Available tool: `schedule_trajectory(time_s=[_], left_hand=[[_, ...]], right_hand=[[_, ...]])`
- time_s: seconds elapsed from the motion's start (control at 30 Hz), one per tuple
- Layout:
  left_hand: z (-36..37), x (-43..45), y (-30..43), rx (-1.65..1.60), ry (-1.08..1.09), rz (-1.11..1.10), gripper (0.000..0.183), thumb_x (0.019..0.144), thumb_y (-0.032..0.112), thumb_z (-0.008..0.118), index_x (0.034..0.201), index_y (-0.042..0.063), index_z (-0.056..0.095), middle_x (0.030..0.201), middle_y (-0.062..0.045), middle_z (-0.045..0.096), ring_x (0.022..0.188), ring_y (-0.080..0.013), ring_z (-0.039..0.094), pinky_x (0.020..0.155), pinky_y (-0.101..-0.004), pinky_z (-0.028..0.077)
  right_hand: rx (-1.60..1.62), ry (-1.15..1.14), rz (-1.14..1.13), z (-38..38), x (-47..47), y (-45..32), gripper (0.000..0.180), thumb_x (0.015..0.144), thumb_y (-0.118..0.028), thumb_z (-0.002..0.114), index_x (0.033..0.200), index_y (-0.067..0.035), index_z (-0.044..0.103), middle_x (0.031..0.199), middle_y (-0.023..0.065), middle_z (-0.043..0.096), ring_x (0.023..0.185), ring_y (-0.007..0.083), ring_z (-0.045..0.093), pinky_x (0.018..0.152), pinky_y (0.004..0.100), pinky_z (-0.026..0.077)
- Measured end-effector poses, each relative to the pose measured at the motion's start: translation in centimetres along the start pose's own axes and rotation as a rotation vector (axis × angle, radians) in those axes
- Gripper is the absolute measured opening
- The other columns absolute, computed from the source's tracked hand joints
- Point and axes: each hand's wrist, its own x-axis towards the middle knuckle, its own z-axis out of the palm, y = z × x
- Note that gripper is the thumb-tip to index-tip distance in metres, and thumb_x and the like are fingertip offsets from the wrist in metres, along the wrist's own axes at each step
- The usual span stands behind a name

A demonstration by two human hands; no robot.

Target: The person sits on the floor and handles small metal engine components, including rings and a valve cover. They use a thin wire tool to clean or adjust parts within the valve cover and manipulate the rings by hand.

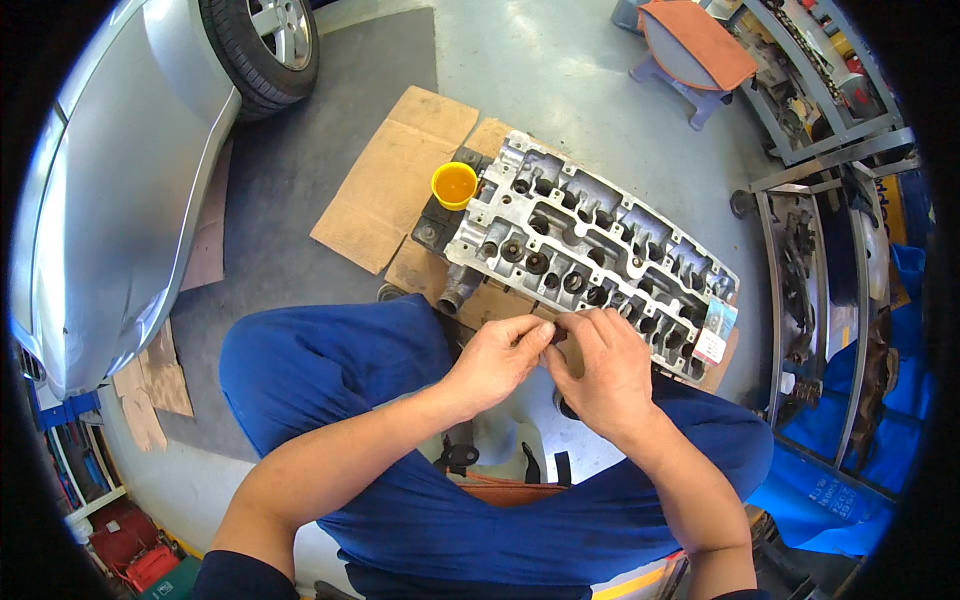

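My left hand (504, 360) and my right hand (609, 367) meet over my lap, at the near edge of an aluminium engine cylinder head (581, 234). Between their fingertips they pinch a small dark part (558, 335), mostly covered by the fingers, so its exact kind cannot be told. Rows of round bores and valve pockets face up on the head, and a few near its left end hold valve springs or seals (537, 262). A printed packet (716, 331) lies on its right end. Beyond the left end stands a yellow cup (454, 186) of amber liquid.
Flattened cardboard (397, 180) lies under and left of the head. A silver car (135, 172) with its wheel (262, 52) is at left. Metal rack carts (817, 300) with parts stand at right, and a padded stool (694, 52) at the back.
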Motion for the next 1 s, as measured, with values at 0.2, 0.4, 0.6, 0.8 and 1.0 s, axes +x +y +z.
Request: schedule_trajectory(time_s=[0.2,0.4,0.6,0.8,1.0], left_hand=[[-0.6,0.5,-1.6,0.158,0.111,0.126,0.027,0.1,0.022,0.053,0.099,-0.001,0.068,0.073,0.0,0.061,0.064,-0.0073,0.052,0.059,-0.0251,0.043],[-0.8,0.3,-1.2,-0.022,0.067,0.027,0.029,0.102,0.027,0.05,0.1,0.003,0.065,0.066,0.003,0.051,0.06,-0.0055,0.045,0.054,-0.0238,0.037],[-1.1,-0.2,-0.1,-0.27,-0.077,-0.088,0.057,0.104,0.053,0.026,0.113,0.006,0.057,0.067,0.003,0.048,0.06,-0.0081,0.046,0.054,-0.0246,0.035],[-0.9,-0.3,-0.1,-0.21,-0.214,-0.082,0.055,0.103,0.053,0.03,0.124,0.006,0.051,0.078,0.0,0.054,0.067,-0.0101,0.052,0.059,-0.0258,0.038],[-0.5,-1.2,-0.3,-0.248,-0.265,-0.048,0.034,0.102,0.025,0.046,0.13,0.006,0.049,0.088,-0.005,0.058,0.079,-0.0139,0.055,0.066,-0.0285,0.041]], right_hand=[[0.209,-0.072,0.232,0.5,0.1,0.2,0.022,0.08,-0.011,0.073,0.097,-0.004,0.062,0.084,0.0111,0.061,0.078,0.0278,0.062,0.069,0.0374,0.05],[0.649,-0.261,0.633,0.3,0.5,1.1,0.015,0.088,-0.012,0.069,0.094,0.0,0.062,0.077,0.0063,0.063,0.072,0.0118,0.059,0.065,0.0278,0.049],[1.073,-0.221,0.658,0.7,0.1,2.1,0.017,0.093,-0.015,0.064,0.096,0.002,0.066,0.073,0.0026,0.062,0.065,0.0094,0.053,0.06,0.0256,0.045],[0.724,-0.296,0.541,0.4,-0.2,1.0,0.024,0.09,-0.02,0.065,0.095,0.003,0.07,0.076,0.0093,0.068,0.068,0.0139,0.06,0.064,0.0306,0.049],[0.65,-0.199,0.544,0.9,-1.3,1.7,0.032,0.089,-0.028,0.065,0.097,0.003,0.07,0.08,0.0159,0.07,0.071,0.0188,0.065,0.068,0.0344,0.05]])
